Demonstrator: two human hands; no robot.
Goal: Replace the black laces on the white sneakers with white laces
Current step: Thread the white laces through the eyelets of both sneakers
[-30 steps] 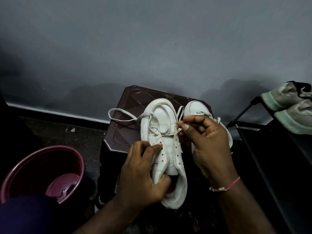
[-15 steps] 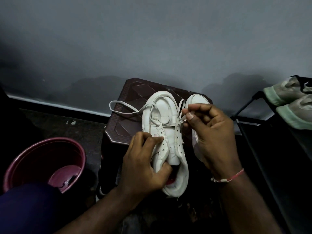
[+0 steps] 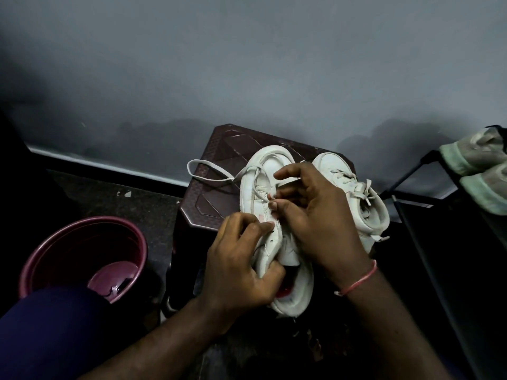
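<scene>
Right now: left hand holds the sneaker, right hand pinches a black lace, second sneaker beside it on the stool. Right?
No. Head view shows the lace the right hand pinches is white, not black. The left hand does hold the sneaker, second sneaker beside it on the stool.

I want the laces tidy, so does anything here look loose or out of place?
One thing: a long loop of white lace trails slack from the sneaker leftward across the stool. The right hand pinches the white lace at the eyelets while the left hand grips the sneaker.
</scene>
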